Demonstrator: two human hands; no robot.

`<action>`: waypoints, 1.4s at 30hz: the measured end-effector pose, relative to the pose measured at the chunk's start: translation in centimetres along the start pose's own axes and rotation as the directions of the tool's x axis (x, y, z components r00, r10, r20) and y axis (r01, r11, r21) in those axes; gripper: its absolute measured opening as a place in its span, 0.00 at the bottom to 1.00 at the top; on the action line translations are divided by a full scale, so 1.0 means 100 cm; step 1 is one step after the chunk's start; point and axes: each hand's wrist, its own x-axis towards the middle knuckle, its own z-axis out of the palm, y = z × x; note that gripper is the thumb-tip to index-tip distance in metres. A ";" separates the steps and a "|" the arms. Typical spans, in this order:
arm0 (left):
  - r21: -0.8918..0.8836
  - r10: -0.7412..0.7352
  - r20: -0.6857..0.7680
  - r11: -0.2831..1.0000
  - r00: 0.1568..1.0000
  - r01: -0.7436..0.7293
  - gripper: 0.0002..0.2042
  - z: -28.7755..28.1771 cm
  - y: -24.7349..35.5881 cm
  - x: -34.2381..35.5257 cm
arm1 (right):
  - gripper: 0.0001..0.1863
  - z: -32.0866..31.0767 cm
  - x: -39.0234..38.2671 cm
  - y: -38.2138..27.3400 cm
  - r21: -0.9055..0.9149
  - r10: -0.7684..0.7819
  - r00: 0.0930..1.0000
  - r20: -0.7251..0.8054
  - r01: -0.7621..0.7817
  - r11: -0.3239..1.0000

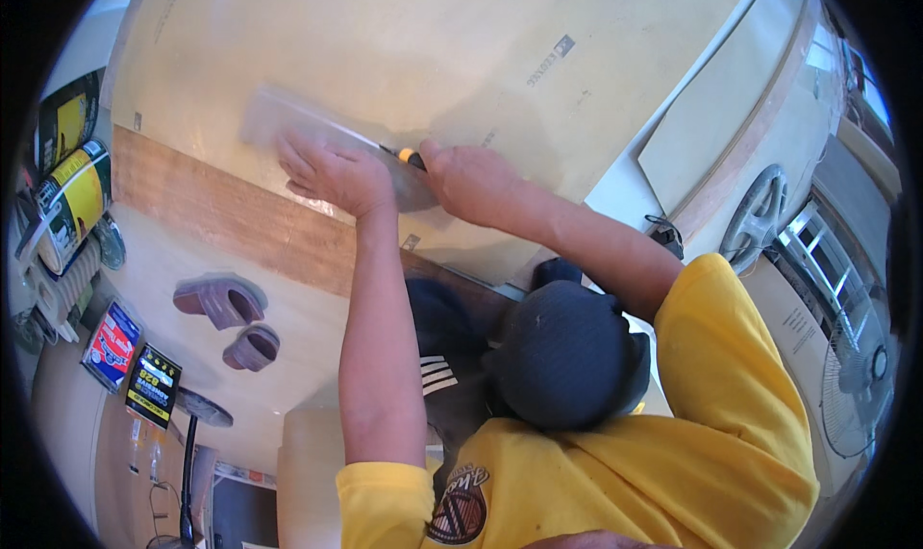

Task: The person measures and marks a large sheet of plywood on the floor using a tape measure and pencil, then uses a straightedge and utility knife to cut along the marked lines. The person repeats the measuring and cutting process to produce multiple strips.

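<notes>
Being gripped by the right hand (473, 183) toward the near edge of the board (423, 54), a yellow-banded tool (411, 158) is overlapped by the outstretched left hand (338, 175).

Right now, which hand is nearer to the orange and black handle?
Right: the right hand holds the handle; the left hand is to its left, apart from it.

A broad-bladed hand tool (322, 126), its blade blurred and its handle (409, 157) yellow and black, lies over a flat, pale tan sheet (385, 49), roughly parallel to the sheet's near edge, tip leftward.
</notes>
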 end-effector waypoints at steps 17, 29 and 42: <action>0.102 -0.035 -0.018 0.994 0.999 0.036 0.25 -0.002 0.004 -0.002 | 0.08 -0.009 -0.071 0.019 -0.039 0.210 0.957 0.200 -0.206 0.978; 0.117 -0.057 -0.012 0.991 0.998 0.058 0.24 0.000 -0.001 -0.002 | 0.15 -0.043 -0.018 -0.013 0.113 0.076 0.995 -0.066 -0.068 0.991; 0.007 -0.034 -0.038 0.999 0.999 0.034 0.24 0.002 -0.005 -0.003 | 0.15 -0.012 0.059 -0.036 0.044 -0.036 0.999 0.001 0.036 0.998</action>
